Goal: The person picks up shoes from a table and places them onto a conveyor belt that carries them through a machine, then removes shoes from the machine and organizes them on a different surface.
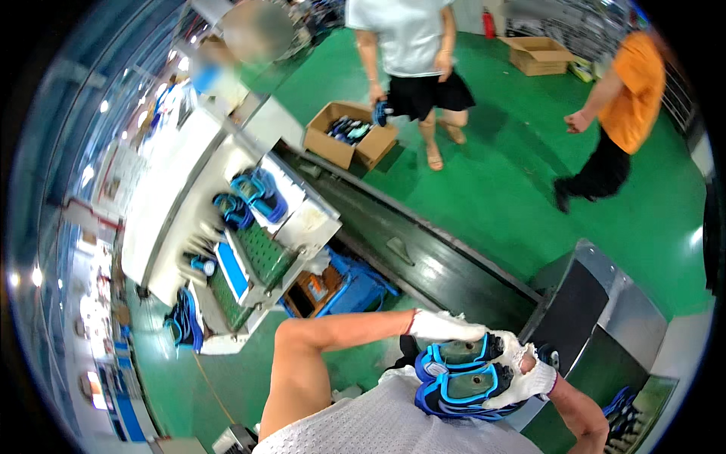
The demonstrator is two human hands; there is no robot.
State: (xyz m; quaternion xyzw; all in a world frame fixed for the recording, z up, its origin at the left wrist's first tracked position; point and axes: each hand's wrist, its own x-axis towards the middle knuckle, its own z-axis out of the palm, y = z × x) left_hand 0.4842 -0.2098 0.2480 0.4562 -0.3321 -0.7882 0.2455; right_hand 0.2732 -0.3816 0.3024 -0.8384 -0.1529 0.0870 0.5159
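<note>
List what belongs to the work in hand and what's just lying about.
Belongs to the work:
- pair of blue-and-black shoes
- right hand, gloved, gripping the pair
- left hand, gloved, alongside it
- probably the similar shoes on the white machine

Apparently just lying about:
- far open cardboard box
- blue crate
- red extinguisher

- I see a glossy green floor [484,216] across the room, catching bright reflections.
- To my left, a bluish ceiling [60,113] curves along the rim, dotted with white lamps [36,277].
- Through my feed, a red fire extinguisher [488,24] shows at the floor's far edge.
</note>
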